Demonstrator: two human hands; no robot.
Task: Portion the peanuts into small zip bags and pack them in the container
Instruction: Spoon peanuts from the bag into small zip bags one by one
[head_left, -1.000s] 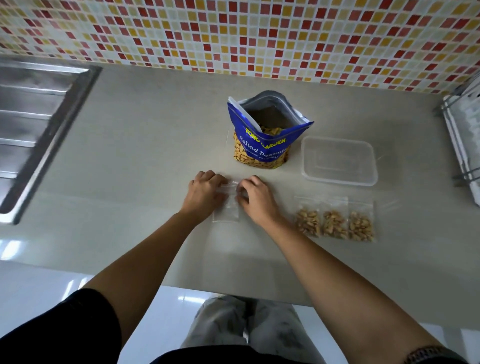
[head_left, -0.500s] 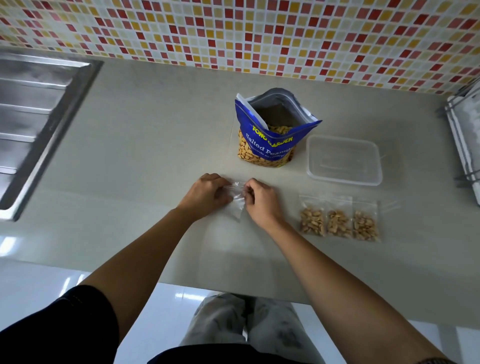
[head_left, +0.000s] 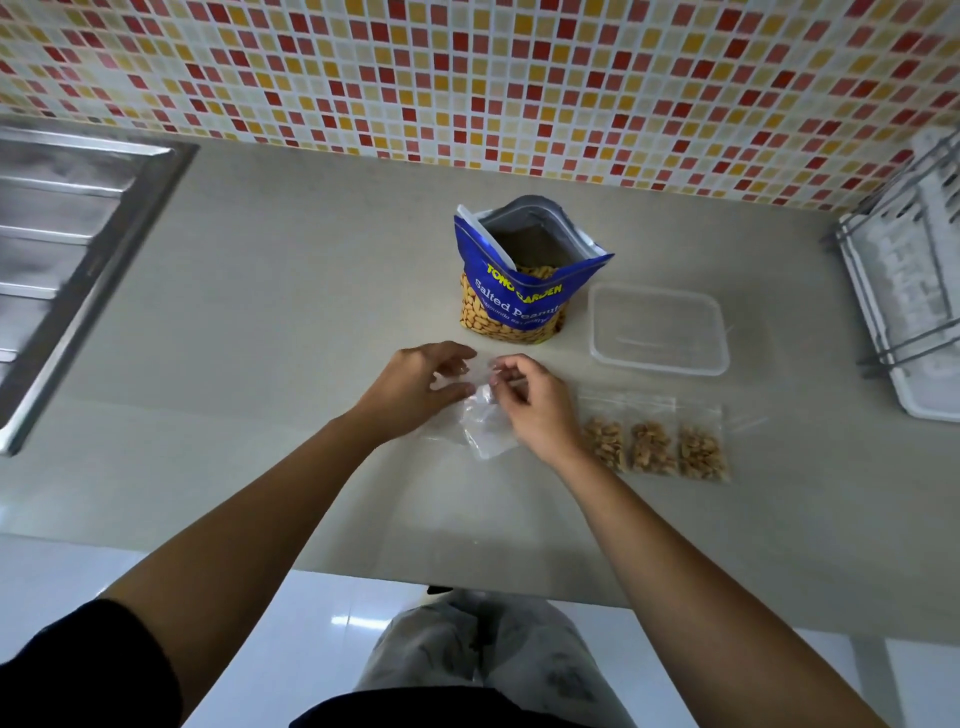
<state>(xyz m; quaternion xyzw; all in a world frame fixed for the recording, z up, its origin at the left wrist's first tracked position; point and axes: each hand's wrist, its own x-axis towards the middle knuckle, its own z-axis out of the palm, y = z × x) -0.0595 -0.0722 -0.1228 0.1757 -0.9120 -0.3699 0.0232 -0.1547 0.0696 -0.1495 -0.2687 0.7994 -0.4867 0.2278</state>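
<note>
A blue salted-peanut bag (head_left: 519, 291) stands open on the beige counter, a white scoop handle sticking out of it. Just in front of it, my left hand (head_left: 415, 387) and my right hand (head_left: 537, 402) pinch the top edge of an empty clear zip bag (head_left: 485, 428), which hangs tilted between them above the counter. Three small zip bags filled with peanuts (head_left: 652, 447) lie side by side to the right of my right hand. An empty clear plastic container (head_left: 657, 327) sits behind them, right of the peanut bag.
A steel sink drainboard (head_left: 67, 249) fills the far left. A white dish rack (head_left: 904, 291) stands at the right edge. The mosaic tile wall (head_left: 467, 78) runs along the back. The counter's front edge (head_left: 363, 561) is near my body.
The empty zip bag lay flat on the counter under my fingers; now both hands have lifted its top edge and it hangs crumpled between them. The view shifted slightly.
</note>
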